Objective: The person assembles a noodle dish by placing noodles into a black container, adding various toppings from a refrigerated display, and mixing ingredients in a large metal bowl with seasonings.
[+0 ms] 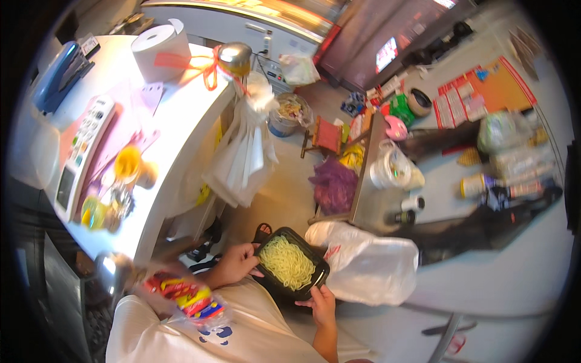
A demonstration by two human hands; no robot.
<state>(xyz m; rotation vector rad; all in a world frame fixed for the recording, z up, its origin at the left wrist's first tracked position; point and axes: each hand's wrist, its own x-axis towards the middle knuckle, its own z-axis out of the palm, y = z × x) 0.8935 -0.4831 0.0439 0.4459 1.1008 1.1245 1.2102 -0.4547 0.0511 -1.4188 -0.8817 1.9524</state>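
Note:
A black rectangular plastic food tray [322, 273] of pale yellow noodles [286, 262] is held in front of my body. My left hand [238, 264] grips its left edge, the thumb side against the rim. At the lower right corner, my right hand [321, 304] closes on the rim, with fingers partly hidden beneath. Just right of the tray sits a large white, partly see-through plastic bag [375, 264]. A clear packet with red, yellow and blue markings [187, 296] covers part of my left forearm; what holds it up cannot be made out.
On the left counter [187, 109] lie a white remote-like device [86, 157], a paper roll [160, 51] and a blue stapler-like tool [60, 78]. White bags [245, 151] hang off its edge. The right table holds a white tub [390, 168]; a purple bag [334, 186] is beside it.

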